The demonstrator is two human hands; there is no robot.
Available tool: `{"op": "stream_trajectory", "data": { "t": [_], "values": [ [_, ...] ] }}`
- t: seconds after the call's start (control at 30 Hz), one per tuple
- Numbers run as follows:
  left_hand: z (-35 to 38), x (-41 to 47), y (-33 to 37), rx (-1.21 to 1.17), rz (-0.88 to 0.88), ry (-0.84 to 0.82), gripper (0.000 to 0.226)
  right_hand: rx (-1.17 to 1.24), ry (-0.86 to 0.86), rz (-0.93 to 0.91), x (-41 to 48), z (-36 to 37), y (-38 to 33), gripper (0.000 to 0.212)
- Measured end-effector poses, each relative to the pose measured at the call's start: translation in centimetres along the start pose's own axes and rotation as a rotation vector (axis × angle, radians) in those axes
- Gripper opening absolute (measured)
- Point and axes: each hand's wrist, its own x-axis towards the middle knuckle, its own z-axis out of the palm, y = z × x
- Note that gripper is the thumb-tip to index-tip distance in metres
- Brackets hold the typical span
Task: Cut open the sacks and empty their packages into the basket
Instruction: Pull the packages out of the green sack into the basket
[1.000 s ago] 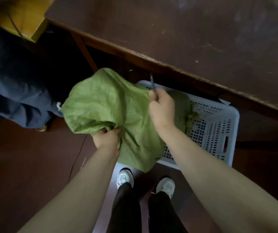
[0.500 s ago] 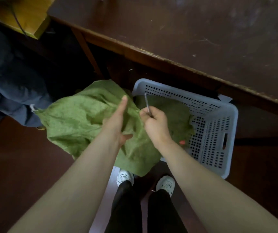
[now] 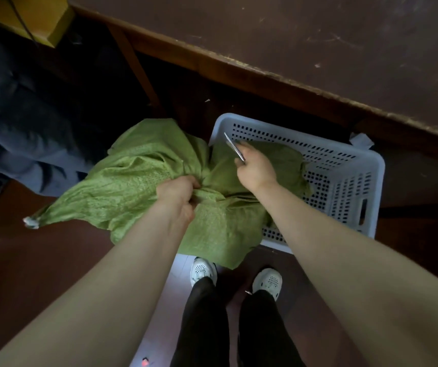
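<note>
Basket (image 3: 345, 157) contents under green sack (image 3: 138, 186) — unseen (blade (image 3: 234, 149) motion-blurred)

Both forearms come in bare, no sleeves, no watch or rings that show on the left hand (image 3: 178, 196) or the right hand (image 3: 256, 170). Down below, 2 legs in plain black trousers (image 3: 204, 319), close-fitting. And on the feet, 2 white shoes (image 3: 268, 280) with rounded toes, each toe cap dotted with small vent holes.
</note>
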Motion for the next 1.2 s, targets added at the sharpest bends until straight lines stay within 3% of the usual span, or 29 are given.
{"op": "stream_trajectory", "data": {
  "t": [0.1,0.17,0.23,0.37,0.43,0.53,0.6,0.73,0.83,0.93,1.07,1.2],
  "values": [
    [-0.2,0.0,-0.5,-0.018,-0.004,-0.021,0.037,0.097,-0.029,0.231,2.0,1.0,-0.8,0.040],
    [-0.2,0.4,-1.0,-0.030,0.010,-0.035,0.034,0.039,-0.025,0.365,2.8,1.3,-1.4,0.050],
    [-0.3,0.7,-1.3,-0.031,0.026,-0.040,0.032,-0.076,-0.056,0.384,3.3,1.5,-1.6,0.047],
    [-0.8,1.1,-1.4,-0.049,0.008,-0.050,0.029,-0.215,-0.024,0.312,3.4,2.1,-1.1,0.009],
    [-1.1,1.4,-1.1,-0.059,0.001,-0.033,0.024,-0.025,0.069,0.308,3.4,1.9,-1.3,0.010],
    [-1.4,2.2,-0.1,-0.050,0.011,-0.009,0.022,0.467,0.259,0.311,3.4,0.2,-3.5,0.021],
    [-1.5,2.6,0.1,-0.032,0.008,-0.002,0.026,0.606,0.339,0.271,2.6,-0.3,-5.0,0.030],
    [-1.3,2.0,-0.1,-0.064,0.023,-0.025,0.014,0.421,0.247,0.297,1.0,0.7,-4.2,0.021],
    [-0.7,2.2,0.4,-0.059,0.015,-0.063,0.014,0.433,0.321,0.221,1.6,-1.3,-5.3,0.020],
    [-0.1,2.8,0.1,-0.056,-0.035,-0.102,0.028,0.451,0.330,0.092,1.1,-2.0,-6.1,0.019],
    [0.4,2.9,-0.1,-0.106,-0.043,-0.117,0.034,0.449,0.267,0.190,-0.4,-1.4,-4.6,0.031],
    [1.9,2.3,0.7,-0.127,0.044,-0.252,0.028,0.583,0.392,-0.112,-1.4,-2.3,-7.7,0.031]
  ]
}}
